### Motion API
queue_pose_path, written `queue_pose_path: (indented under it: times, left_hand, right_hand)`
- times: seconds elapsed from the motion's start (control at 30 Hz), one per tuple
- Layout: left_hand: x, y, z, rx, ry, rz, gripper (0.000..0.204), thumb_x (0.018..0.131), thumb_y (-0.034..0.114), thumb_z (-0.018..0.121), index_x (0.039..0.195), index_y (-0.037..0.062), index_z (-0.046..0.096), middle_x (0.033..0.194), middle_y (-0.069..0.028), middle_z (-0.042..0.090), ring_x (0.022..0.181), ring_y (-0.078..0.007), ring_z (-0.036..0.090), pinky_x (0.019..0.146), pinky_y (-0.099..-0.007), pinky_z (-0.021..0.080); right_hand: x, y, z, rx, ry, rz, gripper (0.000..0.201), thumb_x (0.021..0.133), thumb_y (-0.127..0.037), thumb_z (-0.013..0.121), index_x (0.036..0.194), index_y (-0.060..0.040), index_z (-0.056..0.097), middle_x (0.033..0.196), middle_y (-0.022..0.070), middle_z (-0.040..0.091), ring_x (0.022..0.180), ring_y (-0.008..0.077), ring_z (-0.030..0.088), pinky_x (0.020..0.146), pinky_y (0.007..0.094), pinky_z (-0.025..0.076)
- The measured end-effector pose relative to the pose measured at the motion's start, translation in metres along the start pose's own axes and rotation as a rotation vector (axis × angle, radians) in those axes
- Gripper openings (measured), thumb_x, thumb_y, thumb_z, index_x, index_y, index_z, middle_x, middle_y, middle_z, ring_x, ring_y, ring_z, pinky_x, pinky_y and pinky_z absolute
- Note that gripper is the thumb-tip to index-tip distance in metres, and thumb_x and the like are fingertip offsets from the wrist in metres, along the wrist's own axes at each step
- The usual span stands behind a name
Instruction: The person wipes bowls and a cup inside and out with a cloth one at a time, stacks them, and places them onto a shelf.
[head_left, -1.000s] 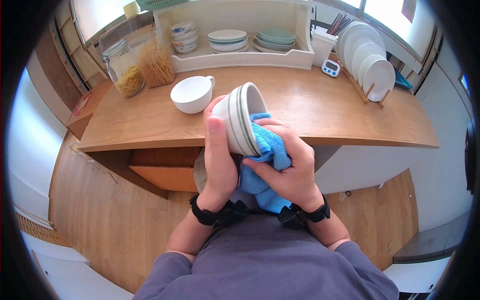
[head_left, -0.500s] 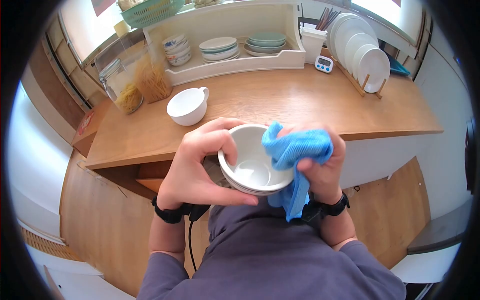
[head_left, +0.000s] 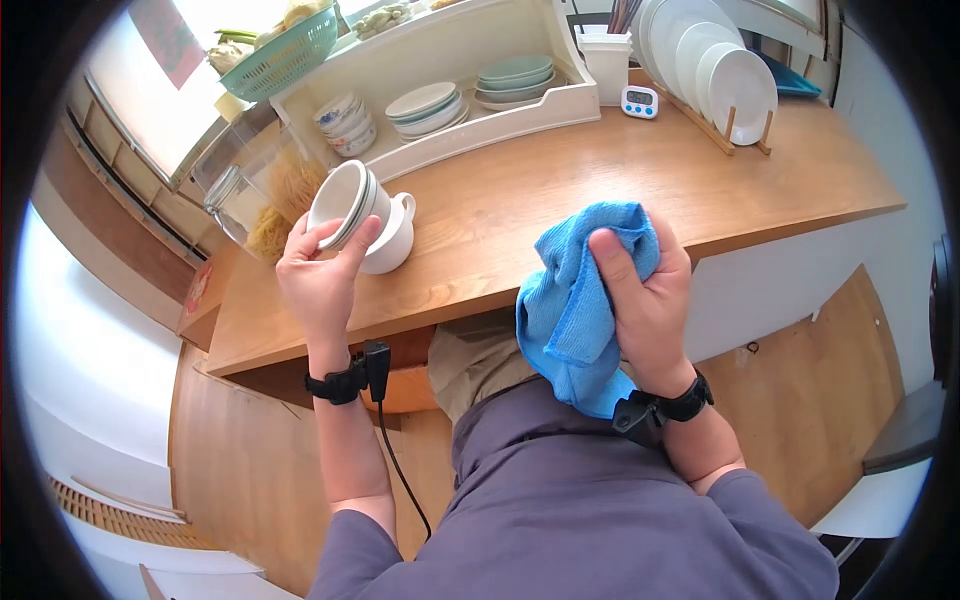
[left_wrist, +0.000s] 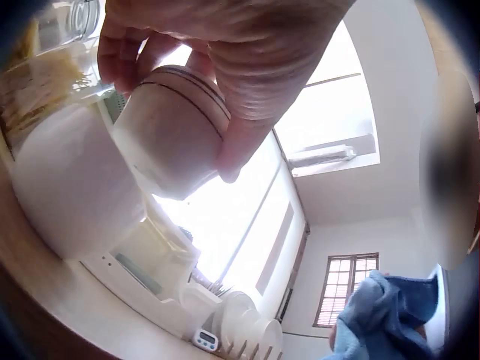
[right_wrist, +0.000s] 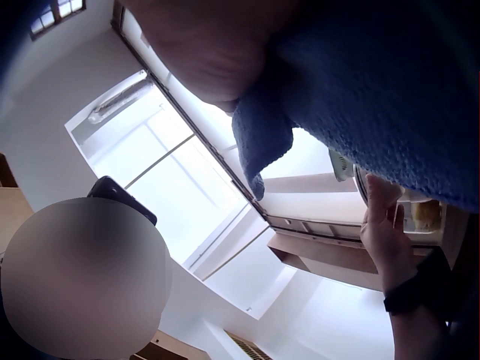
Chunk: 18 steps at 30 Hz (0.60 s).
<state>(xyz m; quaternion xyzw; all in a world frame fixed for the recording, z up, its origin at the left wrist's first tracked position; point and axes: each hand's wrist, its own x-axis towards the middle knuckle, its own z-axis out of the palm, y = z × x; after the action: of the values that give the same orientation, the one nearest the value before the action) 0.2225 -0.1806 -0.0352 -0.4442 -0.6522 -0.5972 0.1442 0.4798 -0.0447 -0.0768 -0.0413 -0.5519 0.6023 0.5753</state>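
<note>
My left hand [head_left: 322, 285] pinches the rim of a small white bowl [head_left: 345, 200] with dark stripes round its outside. Tilted, its mouth faces me in the head view. Right behind it, overlapped by the bowl, a white cup with a handle [head_left: 392, 248] stands on the table. The left wrist view shows thumb and fingers at the striped rim of the bowl [left_wrist: 169, 139], with the white cup [left_wrist: 75, 184] close beside it. Over the table's front edge, my right hand [head_left: 655, 300] grips a bunched blue cloth [head_left: 575, 300], its lower part hanging down.
Glass jars of pasta [head_left: 265, 235] stand behind the cup on the wooden table [head_left: 490, 235]. A white shelf [head_left: 430, 155] at the back holds stacked bowls and plates. To the right are a timer [head_left: 640, 102] and a wooden rack with white plates [head_left: 738, 95].
My left hand has carried the striped bowl away from my body to the left, up to the white cup. The blue cloth has come out of the bowl and stays in my right hand.
</note>
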Motion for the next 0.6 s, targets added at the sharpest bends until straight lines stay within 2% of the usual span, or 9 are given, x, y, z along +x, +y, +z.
queue_pose_path:
  times: [0.13, 0.47, 0.6]
  left_hand:
    - [0.001, -0.021, 0.000, 0.063, 0.031, -0.103, 0.039, 0.075, 0.022, 0.090, 0.100, -0.0055, 0.076, 0.108, -0.0067, 0.069, 0.087, -0.0122, 0.064, 0.076, -0.0246, 0.050]
    - [-0.006, -0.039, 0.007, 0.068, -0.013, -0.098, 0.040, 0.074, 0.021, 0.090, 0.101, -0.0052, 0.075, 0.116, -0.0085, 0.067, 0.094, -0.0144, 0.064, 0.081, -0.0269, 0.052]
    - [-0.009, -0.050, 0.009, -0.010, -0.021, -0.123, 0.033, 0.075, 0.019, 0.090, 0.094, -0.0032, 0.074, 0.116, -0.0090, 0.066, 0.095, -0.0151, 0.065, 0.082, -0.0284, 0.052]
  right_hand:
    - [-0.001, 0.004, 0.000, -0.004, -0.039, 0.013, 0.018, 0.096, -0.014, 0.071, 0.105, 0.0005, 0.065, 0.085, 0.0015, 0.069, 0.073, 0.0059, 0.063, 0.064, 0.0208, 0.051]
    - [-0.002, 0.008, 0.000, 0.001, -0.106, 0.044, 0.019, 0.095, -0.014, 0.071, 0.105, 0.0008, 0.065, 0.084, 0.0025, 0.069, 0.074, 0.0073, 0.065, 0.064, 0.0215, 0.053]
    - [-0.002, 0.009, 0.001, -0.006, -0.119, 0.049, 0.018, 0.095, -0.013, 0.072, 0.104, 0.0009, 0.066, 0.085, 0.0026, 0.070, 0.074, 0.0071, 0.065, 0.065, 0.0217, 0.053]
